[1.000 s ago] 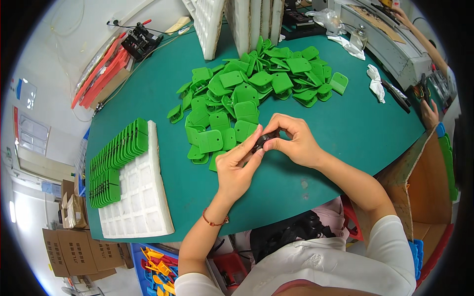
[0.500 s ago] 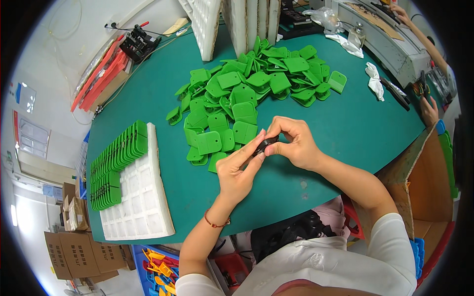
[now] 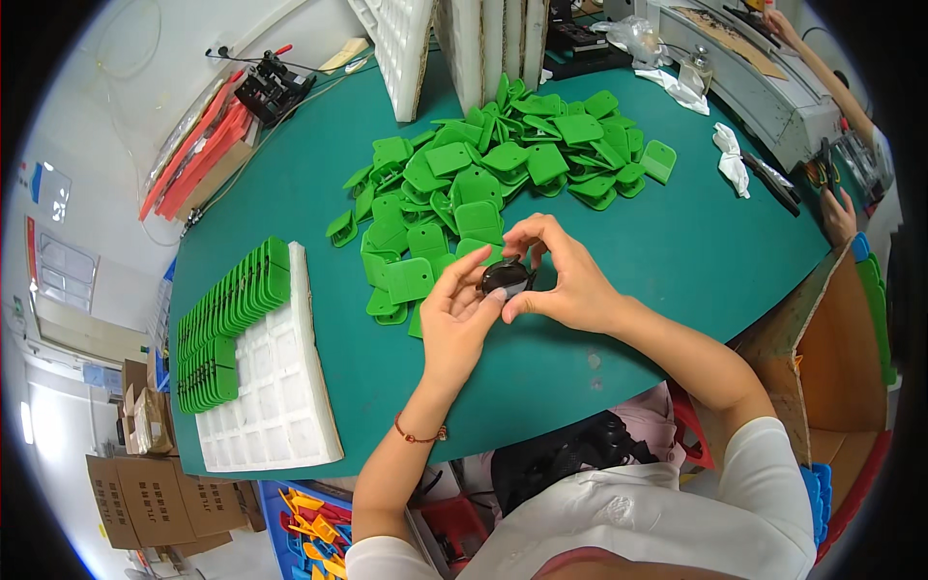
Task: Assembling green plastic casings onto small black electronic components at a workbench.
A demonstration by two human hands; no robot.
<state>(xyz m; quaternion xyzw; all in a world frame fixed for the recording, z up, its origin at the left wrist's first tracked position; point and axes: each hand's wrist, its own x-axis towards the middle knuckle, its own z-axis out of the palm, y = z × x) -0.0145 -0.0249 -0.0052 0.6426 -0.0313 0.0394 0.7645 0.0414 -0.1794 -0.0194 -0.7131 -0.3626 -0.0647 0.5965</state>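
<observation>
A small, glossy black, rounded piece (image 3: 505, 278) sits between the two hands, held above the dark green, smooth-topped table (image 3: 657, 280), just on the near side of a heap of flat, bright green plastic clips (image 3: 483, 179). The bare left hand (image 3: 459, 314) has its fingers closed on the piece: the thumb presses its lower edge, while the other fingers lie along its left side and partly behind it. The bare right hand (image 3: 570, 280) is curved around the other side, its fingers and thumb spread apart; the bent forefinger arches over the top of the piece and the thumb lies below its right edge. Whether any right fingertip touches it, I cannot tell. The shiny face of the piece is turned up between the hands

To the left on the table lies a white foam tray (image 3: 275, 406) with square hollows, bearing two close-packed rows of upright green clips (image 3: 232, 295) along its far left part. More white foam trays (image 3: 488, 58) stand on edge behind the heap. At the right, a crumpled white tissue (image 3: 732, 159) lies beside black-handled pliers (image 3: 773, 184)
</observation>
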